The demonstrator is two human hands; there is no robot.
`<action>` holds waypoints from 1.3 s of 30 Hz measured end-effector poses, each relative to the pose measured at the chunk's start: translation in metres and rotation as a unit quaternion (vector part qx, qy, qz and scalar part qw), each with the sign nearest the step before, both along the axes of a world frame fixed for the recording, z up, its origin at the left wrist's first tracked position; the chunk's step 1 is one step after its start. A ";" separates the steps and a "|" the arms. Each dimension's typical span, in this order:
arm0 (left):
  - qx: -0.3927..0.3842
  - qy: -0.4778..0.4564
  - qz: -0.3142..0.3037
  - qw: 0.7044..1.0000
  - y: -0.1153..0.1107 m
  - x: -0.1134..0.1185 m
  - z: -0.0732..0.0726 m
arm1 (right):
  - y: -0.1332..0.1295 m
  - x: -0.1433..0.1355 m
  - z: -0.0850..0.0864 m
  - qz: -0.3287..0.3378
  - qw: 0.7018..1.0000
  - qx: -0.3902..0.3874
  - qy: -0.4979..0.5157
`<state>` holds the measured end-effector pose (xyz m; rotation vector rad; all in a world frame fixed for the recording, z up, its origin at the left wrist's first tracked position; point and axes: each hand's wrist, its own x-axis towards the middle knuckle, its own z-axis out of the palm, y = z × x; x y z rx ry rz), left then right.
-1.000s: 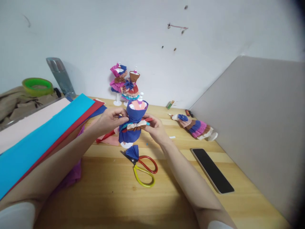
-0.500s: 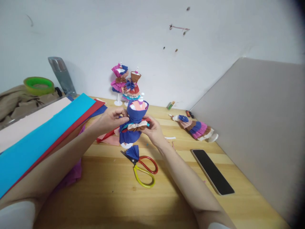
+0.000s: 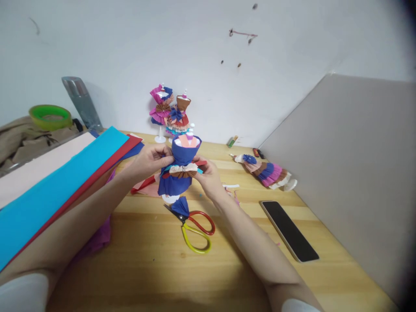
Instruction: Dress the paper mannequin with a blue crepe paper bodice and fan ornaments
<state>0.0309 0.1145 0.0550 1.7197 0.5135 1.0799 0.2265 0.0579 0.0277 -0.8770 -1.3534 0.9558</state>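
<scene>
The left grip (image 3: 152,158) pinches the blue dress (image 3: 183,154); the right grip (image 3: 209,177) pinches the paper bow (image 3: 183,170). The bow has slid slightly toward the left grip, so it seems loose.

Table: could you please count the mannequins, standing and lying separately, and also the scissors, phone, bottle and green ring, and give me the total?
Standing mannequins: 3 (blue one, pink one, brown-topped one)
Lying mannequin: 1
Scissors: 1
Phone: 1
Bottle: 1
Green ring: 1
Total: 8
</scene>
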 end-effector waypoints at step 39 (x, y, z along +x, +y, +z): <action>-0.126 -0.075 0.013 0.989 -0.004 0.010 -0.010 | -0.006 0.003 0.017 -0.019 0.999 -0.027 -0.006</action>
